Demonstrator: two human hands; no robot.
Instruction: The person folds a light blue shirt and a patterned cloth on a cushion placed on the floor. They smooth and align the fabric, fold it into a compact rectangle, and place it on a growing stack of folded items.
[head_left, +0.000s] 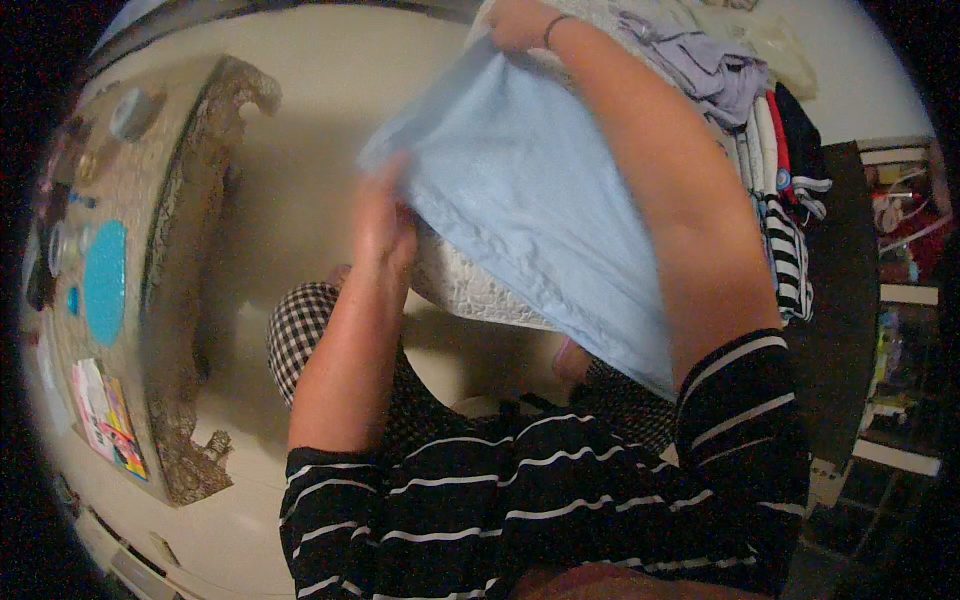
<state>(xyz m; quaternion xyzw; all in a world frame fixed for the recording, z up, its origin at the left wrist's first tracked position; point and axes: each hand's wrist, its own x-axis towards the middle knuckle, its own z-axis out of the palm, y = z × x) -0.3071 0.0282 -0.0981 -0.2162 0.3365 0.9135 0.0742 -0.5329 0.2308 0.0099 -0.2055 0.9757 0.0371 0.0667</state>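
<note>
A light blue cloth (525, 157), perhaps a garment, stretches between my two hands. My right hand (521, 26), with a dark band at its wrist, grips the cloth's far corner at the top of the view. At the cloth's left edge is my left hand (386, 214), blurred, its fingers closed around the fabric. The near edge of the cloth slants down to the right, passing under my right forearm. Beneath it lies a white textured cover (480, 289), mostly hidden by the cloth.
A stack of folded clothes (780, 150) stands to the right, with a lavender garment (705, 71) crumpled beside it. On the left is a table (169, 172) with a lace-trimmed cloth, bearing a blue oval mat (105, 281) and a printed booklet (109, 420). Shelves (896, 300) stand far right.
</note>
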